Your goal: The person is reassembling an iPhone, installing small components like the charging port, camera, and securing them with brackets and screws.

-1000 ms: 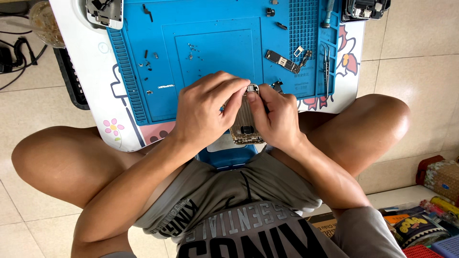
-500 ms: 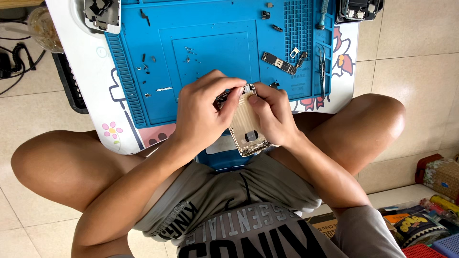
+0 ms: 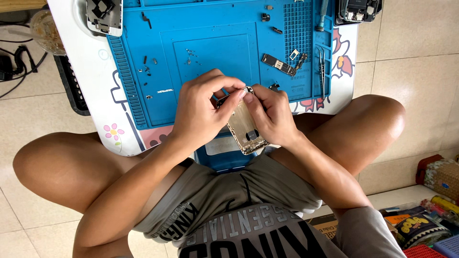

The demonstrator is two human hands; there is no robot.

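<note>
I hold a gold phone housing (image 3: 245, 130) above my lap, its inner side facing up and its far end tilted toward the mat. My left hand (image 3: 201, 111) grips its left edge, with the fingertips pinching at the top corner. My right hand (image 3: 271, 114) clasps its right edge, thumb pressed at the same top corner. Beyond my hands lies a blue repair mat (image 3: 215, 52) on a low white table (image 3: 91, 95).
On the mat lie a narrow circuit board (image 3: 277, 64), small screws (image 3: 148, 67), tweezers (image 3: 322, 64) and a screwdriver (image 3: 321, 14). Two more phone parts sit at the far left (image 3: 103, 14) and far right (image 3: 357, 9). Colourful boxes (image 3: 425, 220) stand on the tiled floor, right.
The phone housing has tilted and swung slightly, its near end now lower over my lap. Both hands kept their grip and shifted their fingers at its top corner.
</note>
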